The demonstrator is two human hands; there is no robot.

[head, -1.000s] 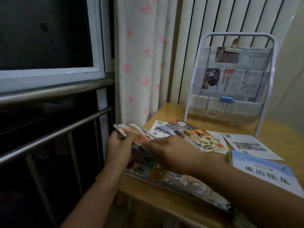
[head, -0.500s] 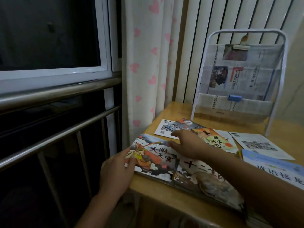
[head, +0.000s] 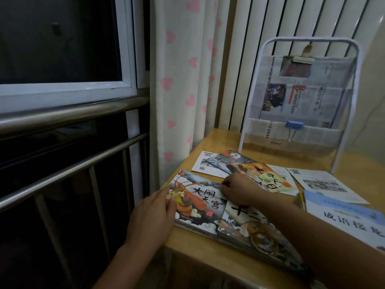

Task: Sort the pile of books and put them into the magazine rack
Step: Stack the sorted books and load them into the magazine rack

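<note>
Lying flat, book [head: 198, 205] long-axis left-right

free: bare table [head: 218, 142] strip before magazine rack [head: 300, 97] | obstacles: scattered books [head: 245, 170] behind hands, curtain [head: 183, 80] left

A white curtain [head: 183, 84] with pink hearts hangs beside a dark window [head: 60, 38] — two steel rails [head: 68, 113] run below its frame. Behind the wooden table [head: 193, 245] stands a white ribbed radiator [head: 277, 19].
</note>
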